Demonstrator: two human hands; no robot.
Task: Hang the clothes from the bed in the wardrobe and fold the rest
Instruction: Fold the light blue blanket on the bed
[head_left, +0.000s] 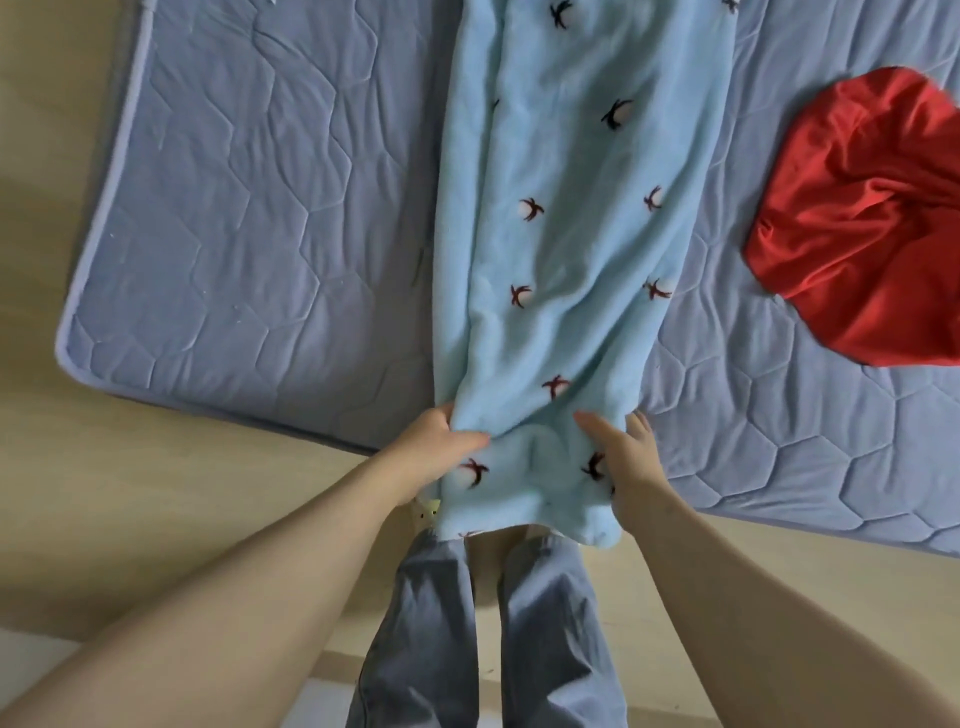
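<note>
A long light-blue fleece garment (571, 218) with small dark embroidered marks lies stretched down the middle of the bed, and its near end hangs over the mattress edge. My left hand (434, 449) grips the left side of that near end, thumb over a bunched fold. My right hand (626, 467) holds the right side, thumb on top and fingers behind the cloth. A crumpled red garment (862, 223) lies on the bed at the right.
The blue-grey quilted mattress (249, 218) fills most of the view, with its corner at the left. Pale wooden floor (130, 493) runs along its near edge. My legs in grey-blue trousers (431, 639) stand right against the bed.
</note>
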